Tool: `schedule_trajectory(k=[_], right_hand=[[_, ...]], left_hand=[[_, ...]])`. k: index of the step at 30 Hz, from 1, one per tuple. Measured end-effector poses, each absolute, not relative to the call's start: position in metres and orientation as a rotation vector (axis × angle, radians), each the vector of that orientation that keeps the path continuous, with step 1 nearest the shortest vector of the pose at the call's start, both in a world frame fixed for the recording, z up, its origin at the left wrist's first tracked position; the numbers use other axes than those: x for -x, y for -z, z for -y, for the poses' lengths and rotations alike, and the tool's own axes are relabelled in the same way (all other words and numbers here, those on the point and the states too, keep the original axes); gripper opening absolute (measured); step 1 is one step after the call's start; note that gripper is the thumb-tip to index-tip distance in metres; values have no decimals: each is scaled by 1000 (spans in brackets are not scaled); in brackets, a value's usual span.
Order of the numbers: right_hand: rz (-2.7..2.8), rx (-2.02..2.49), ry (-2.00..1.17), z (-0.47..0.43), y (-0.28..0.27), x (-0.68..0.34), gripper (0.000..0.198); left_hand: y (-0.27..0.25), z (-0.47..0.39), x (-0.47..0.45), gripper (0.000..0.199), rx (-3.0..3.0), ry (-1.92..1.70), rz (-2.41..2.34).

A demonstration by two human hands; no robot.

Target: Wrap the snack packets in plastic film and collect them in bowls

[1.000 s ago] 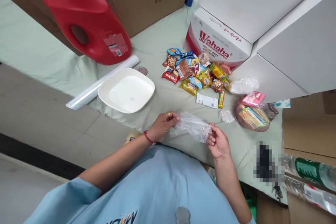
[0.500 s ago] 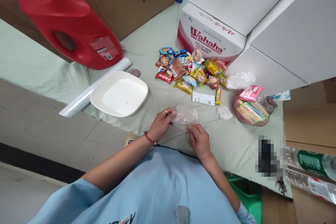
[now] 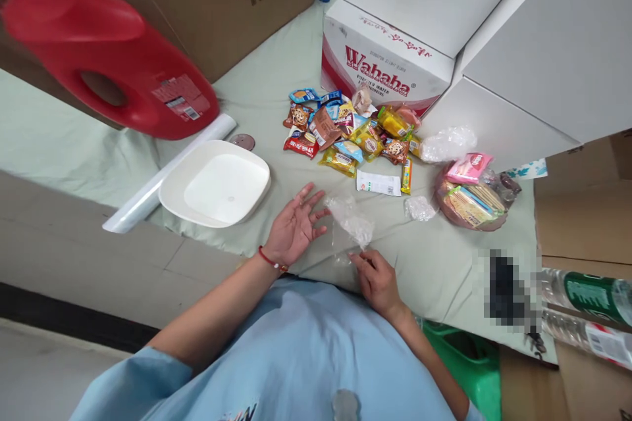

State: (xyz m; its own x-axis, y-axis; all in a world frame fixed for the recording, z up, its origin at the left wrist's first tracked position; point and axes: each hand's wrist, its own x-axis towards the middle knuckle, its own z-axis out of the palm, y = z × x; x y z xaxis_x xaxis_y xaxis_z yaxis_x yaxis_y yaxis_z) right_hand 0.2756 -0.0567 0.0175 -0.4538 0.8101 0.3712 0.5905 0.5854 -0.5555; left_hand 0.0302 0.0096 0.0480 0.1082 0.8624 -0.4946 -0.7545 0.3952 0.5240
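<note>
Clear plastic bag, crumpled, pinched between fingers of right hand; left hand alongside, fingers apart; shallow white dish leftward, wrapped snacks beyond.

- From here I see a bench under pale green cloth.
- Its heap of wrapped snacks is my landmark.
- Behind the heap: a Wahaha carton.
- Left of it: a white tray, a clear roll, a dark disc, a red jug.
- Just before it: a white sachet.
- Right of it: crumpled clear plastic and a brownish bowl of packets.
</note>
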Motion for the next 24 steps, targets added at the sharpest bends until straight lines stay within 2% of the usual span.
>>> schedule_trajectory(k=[2, 5, 8, 10, 15, 19, 21, 24], right_hand=[[2131, 1145, -532, 60, -12, -276, 51], [2069, 1171, -577, 60, -11, -273, 58], [2062, 1159, -608, 59, -14, -268, 57], [2054, 1167, -640, 60, -17, -265, 54], [1944, 1320, -748, 64, -21, -263, 36], [1831, 1383, -776, 63, -28, -262, 18], [1878, 1318, -713, 61, -32, -259, 19], [2045, 1164, -612, 59, -35, -253, 28]], left_hand=[[-52, -9, -30, 56, -226, -1202, -1025], [-52, -1, -31, 48, -429, -1036, -1372], [-55, 11, -33, 50, -688, -631, -1350], [-61, 20, -33, 53, -773, -498, -1325], [-76, 36, -27, 48, -789, -803, -1540], [-73, 43, -25, 60, -704, -584, -1320], [-70, 41, -31, 65, -555, -463, -1203], [-65, 31, -45, 57, -330, -573, -1149]])
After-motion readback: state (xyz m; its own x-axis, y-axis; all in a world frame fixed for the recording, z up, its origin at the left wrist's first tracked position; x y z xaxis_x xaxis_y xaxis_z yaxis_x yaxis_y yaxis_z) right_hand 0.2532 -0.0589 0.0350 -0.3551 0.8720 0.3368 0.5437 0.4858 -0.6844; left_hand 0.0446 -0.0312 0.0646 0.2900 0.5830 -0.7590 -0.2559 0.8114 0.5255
